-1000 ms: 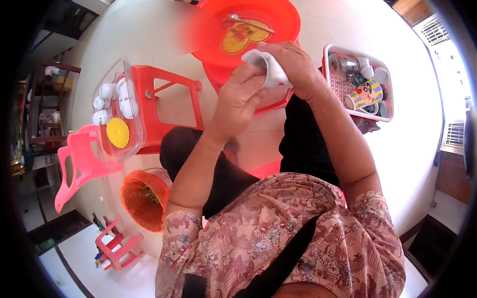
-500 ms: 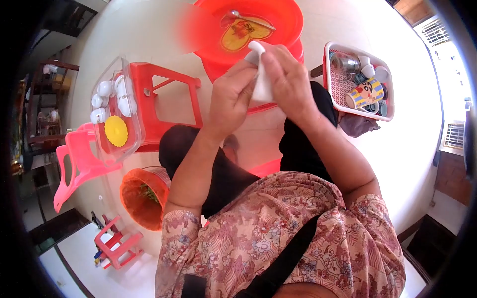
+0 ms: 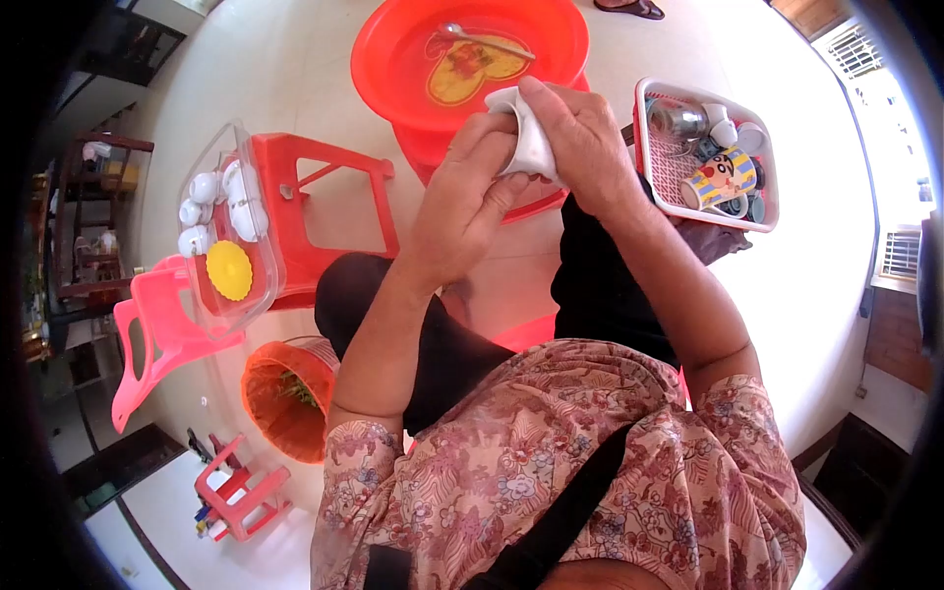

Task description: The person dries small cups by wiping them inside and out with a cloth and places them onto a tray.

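Above my knees, just on the near side of a red basin [image 3: 379, 74], my hands meet around a white cloth [image 3: 534, 147]. My left hand [image 3: 460, 202] has its fingers curled onto the cloth from the left. From the right, my right hand [image 3: 588, 147] grips it, with the thumb pressed along its upper part. Whether something small is wrapped inside the cloth is hidden. A long-handled spoon [image 3: 492, 42] lies in the basin over a yellow printed pattern on its bottom.
Left, a clear plastic box [image 3: 270, 280] with white cups and a yellow scalloped piece [image 3: 229, 270] rests on a red stool [image 3: 339, 152]. An orange-lined bin [image 3: 270, 413] stands below. A white-rimmed basket [image 3: 775, 187] of cups and jars is right. Another person's foot [image 3: 629, 8] shows at top.
The white cloth has turned and bunched between my hands, and my left hand has shifted its grip. The view has moved slightly. Another person's foot has come into view at the top.
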Motion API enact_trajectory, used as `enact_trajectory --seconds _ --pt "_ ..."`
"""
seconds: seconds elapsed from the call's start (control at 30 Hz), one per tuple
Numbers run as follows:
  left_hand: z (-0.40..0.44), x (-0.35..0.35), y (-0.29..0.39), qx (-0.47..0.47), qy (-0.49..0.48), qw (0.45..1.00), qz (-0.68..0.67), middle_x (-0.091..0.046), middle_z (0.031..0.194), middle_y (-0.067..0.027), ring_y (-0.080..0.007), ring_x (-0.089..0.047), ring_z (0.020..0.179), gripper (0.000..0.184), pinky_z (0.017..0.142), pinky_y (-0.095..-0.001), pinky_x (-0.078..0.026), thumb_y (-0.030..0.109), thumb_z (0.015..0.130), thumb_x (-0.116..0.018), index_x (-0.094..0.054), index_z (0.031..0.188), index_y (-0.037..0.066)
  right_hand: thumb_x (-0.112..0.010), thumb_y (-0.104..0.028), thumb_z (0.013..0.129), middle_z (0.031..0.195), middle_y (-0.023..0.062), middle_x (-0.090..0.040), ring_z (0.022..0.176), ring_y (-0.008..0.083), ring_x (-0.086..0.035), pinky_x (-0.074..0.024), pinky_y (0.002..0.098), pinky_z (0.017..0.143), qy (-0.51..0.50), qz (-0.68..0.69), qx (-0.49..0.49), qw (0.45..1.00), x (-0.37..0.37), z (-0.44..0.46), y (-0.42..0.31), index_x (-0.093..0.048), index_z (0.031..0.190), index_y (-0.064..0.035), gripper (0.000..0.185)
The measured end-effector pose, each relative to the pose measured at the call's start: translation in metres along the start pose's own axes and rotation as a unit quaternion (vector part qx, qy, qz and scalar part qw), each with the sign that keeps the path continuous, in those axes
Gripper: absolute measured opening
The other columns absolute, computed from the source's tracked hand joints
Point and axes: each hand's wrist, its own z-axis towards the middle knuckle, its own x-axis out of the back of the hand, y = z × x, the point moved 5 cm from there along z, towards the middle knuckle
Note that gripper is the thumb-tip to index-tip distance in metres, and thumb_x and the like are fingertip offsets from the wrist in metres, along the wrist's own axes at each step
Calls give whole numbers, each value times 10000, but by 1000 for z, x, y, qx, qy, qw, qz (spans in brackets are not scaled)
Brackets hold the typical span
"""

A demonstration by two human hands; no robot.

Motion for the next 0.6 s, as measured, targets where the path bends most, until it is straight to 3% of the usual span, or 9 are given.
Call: enact_trajectory --seconds 0.1,0.13,0.23,0.33,0.37,0.43,0.53,0.57,0.6 --pt "-4 2 -6 27 11 1000 -3 -533 1121 -153 -315 -476 1101 257 925 -362 -394 -13 803 -530 -547 1059 -33 -534 -197 891 752 203 -606 722 312 -625 -480 367 646 99 23 120 988 -8 -8 -3 -635 874 30 249" --pt "-5 4 -8 31 9 999 10 -536 1119 -153 -312 -485 1091 253 918 -359 -400 -15 800 -538 -549 1053 -35 -529 -215 895 773 208 -610 716 330 -616 -482 366 647 109 -56 174 977 -7 -11 -13 -634 895 29 266" --pt "-9 9 -17 13 -16 1000 0 -548 1106 -150 -294 -514 1059 271 896 -347 -416 -22 777 -571 -556 1048 -34 -536 -192 889 803 212 -615 747 334 -618 -485 362 658 72 -51 152 984 -9 -10 -14 -641 894 15 232" --pt "-9 15 -16 -31 -40 998 -46 -575 1030 -127 -244 -557 939 269 820 -320 -441 10 807 -591 -555 1068 -42 -652 -232 804 830 187 -625 773 310 -628 -491 349 671 -43 44 -1 998 -10 1 -2 -637 937 -17 252" --pt "-8 15 -14 -48 -46 996 -63 -586 995 -116 -222 -573 884 265 785 -309 -452 27 827 -595 -553 1078 -47 -690 -241 754 825 172 -629 771 296 -632 -492 339 673 -63 41 43 996 -8 3 0 -634 950 -26 296" --pt "-14 12 -15 29 3 962 -272 -587 1021 -133 -238 -594 883 268 770 -328 -481 46 835 -601 -559 1079 -56 -719 -239 701 818 145 -637 763 270 -639 -493 324 675 -124 13 117 985 -5 2 3 -625 955 -37 338" --pt "-12 7 -16 56 2 873 -485 -596 968 -157 -239 -611 810 323 700 -330 -503 133 869 -596 -541 1114 -70 -693 -206 689 811 108 -649 746 234 -646 -492 305 675 -173 -30 91 980 -16 -12 4 -610 932 -45 303" --pt "-10 7 -15 50 -8 842 -537 -600 934 -165 -236 -614 773 354 669 -326 -507 172 884 -592 -530 1132 -74 -622 -199 753 790 96 -643 727 211 -637 -486 297 662 -143 -52 82 985 -17 -14 5 -618 923 -37 235" --pt "-9 7 -16 65 5 848 -526 -604 864 -179 -228 -605 715 423 628 -303 -493 242 889 -584 -507 1171 -64 -551 -192 818 769 83 -638 708 188 -627 -480 288 648 -114 -74 71 988 -17 -16 6 -626 914 -30 203"
